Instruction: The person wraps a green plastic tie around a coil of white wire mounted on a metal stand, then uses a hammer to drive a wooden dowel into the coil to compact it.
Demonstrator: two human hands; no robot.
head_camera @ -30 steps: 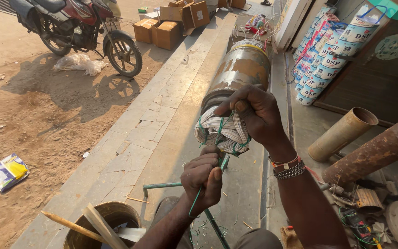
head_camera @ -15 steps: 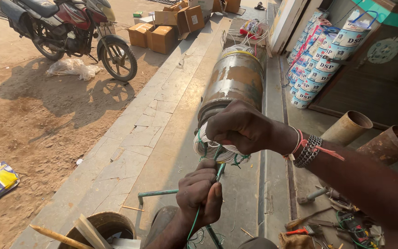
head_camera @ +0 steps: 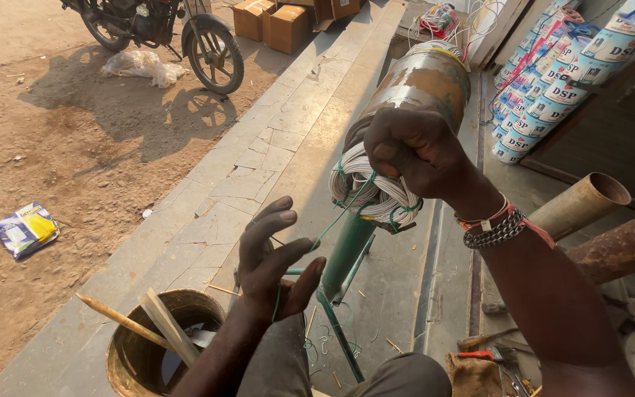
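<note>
A long rusty metal cylinder (head_camera: 417, 84) lies on a green metal stand (head_camera: 345, 254), with a bundle of white wire coils (head_camera: 365, 192) at its near end. My right hand (head_camera: 413, 151) is closed in a fist on top of that bundle, gripping the coils. A thin green cord (head_camera: 332, 220) is looped around the white wires and runs down to my left hand (head_camera: 273, 261). That hand has its fingers spread, with the cord passing between them.
A round metal bucket (head_camera: 123, 353) with wooden sticks stands at lower left. A motorcycle (head_camera: 163, 29) and cardboard boxes (head_camera: 281, 22) are on the dirt ahead. Stacked printed rolls (head_camera: 567, 81) and rusty pipes (head_camera: 604, 220) lie to the right. Tools (head_camera: 486, 356) lie by my knee.
My left hand has gone from a closed grip on the green cord to spread fingers. My right hand stays clenched on the coil end. The view has shifted closer.
</note>
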